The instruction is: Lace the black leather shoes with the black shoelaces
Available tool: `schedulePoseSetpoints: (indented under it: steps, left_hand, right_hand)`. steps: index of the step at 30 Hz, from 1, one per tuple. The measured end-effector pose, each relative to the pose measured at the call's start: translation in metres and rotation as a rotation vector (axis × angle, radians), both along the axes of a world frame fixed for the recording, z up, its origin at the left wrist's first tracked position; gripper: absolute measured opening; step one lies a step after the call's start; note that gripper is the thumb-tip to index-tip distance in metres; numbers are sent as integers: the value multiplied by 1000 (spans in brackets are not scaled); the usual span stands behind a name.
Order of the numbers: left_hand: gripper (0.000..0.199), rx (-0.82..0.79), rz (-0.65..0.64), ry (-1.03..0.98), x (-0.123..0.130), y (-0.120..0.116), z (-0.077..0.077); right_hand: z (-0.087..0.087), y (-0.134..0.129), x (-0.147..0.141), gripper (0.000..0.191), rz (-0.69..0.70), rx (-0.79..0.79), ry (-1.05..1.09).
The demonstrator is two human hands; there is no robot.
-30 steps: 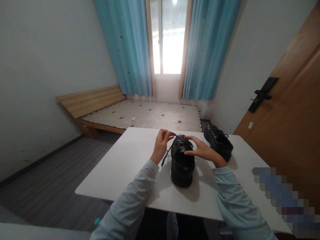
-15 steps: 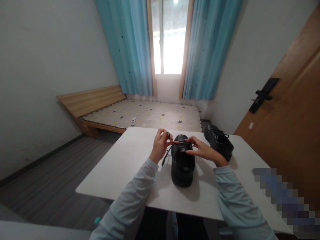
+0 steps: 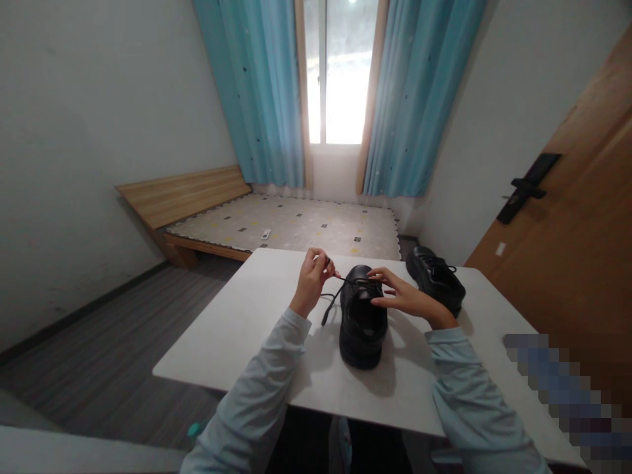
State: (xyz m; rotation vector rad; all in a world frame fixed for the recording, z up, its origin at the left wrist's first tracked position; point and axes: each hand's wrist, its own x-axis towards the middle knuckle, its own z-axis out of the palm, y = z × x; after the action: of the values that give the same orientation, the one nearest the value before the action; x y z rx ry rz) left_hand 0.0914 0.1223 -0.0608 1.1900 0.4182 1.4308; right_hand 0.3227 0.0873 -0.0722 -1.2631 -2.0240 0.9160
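A black lace-up shoe (image 3: 363, 336) stands on the white table (image 3: 222, 329), its heel toward me and its toe pointing away. My left hand (image 3: 315, 276) is left of the toe, fingers closed on a black shoelace (image 3: 340, 277) that stretches to the shoe's lacing. Another lace end hangs down on the shoe's left side. My right hand (image 3: 399, 295) is at the right side of the lacing, fingers apart, fingertips touching the shoe near its tongue. Whether a bit of lace lies under those fingertips is too small to tell.
A second black shoe (image 3: 434, 280) stands at the table's back right. Beyond the table is a bed (image 3: 296, 220) with a small white object (image 3: 266, 234) on it. A wooden door (image 3: 567, 263) is at the right.
My left hand has moved slightly left and up, away from the shoe, drawing the lace out. The fingers of my right hand have spread a little. The view has shifted slightly.
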Motion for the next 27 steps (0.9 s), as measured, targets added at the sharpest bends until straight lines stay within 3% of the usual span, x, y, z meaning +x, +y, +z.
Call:
schedulePoseSetpoints:
  steps: [16, 22, 27]
  left_hand:
    - [26, 34, 47, -80, -13, 7, 5]
    - [25, 57, 69, 33, -12, 10, 1]
    - [23, 170, 167, 225, -11, 14, -6]
  right_hand:
    - [0, -1, 2, 61, 47, -122, 99]
    - [4, -3, 1, 57, 48, -37, 29]
    - [4, -3, -3, 56, 54, 99, 25]
